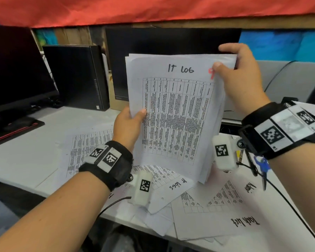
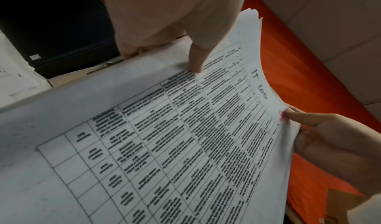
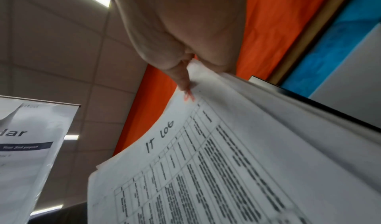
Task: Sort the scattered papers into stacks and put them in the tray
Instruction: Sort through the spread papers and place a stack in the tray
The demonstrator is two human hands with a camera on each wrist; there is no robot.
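Observation:
A thick stack of white papers [image 1: 175,113] stands upright on its bottom edge on the desk; its top sheet bears a printed table and the handwritten title "IT LOG". My left hand [image 1: 129,122] grips the stack's left edge, thumb on the front sheet [image 2: 185,129]. My right hand [image 1: 242,77] pinches the top right corner, thumb in front, fingers behind; the right wrist view shows this pinch on the stack [image 3: 226,162]. Loose sheets [image 1: 207,202] marked "IT logs" and "Task list" lie scattered on the desk below. No tray is in view.
A dark monitor [image 1: 16,70] stands at the left, a black computer case [image 1: 76,77] beside it, another monitor [image 1: 162,40] behind the stack. Blue-handled scissors [image 1: 262,168] and a black cable [image 1: 289,202] lie at the right. The white desk [image 1: 25,151] has bare surface at the left.

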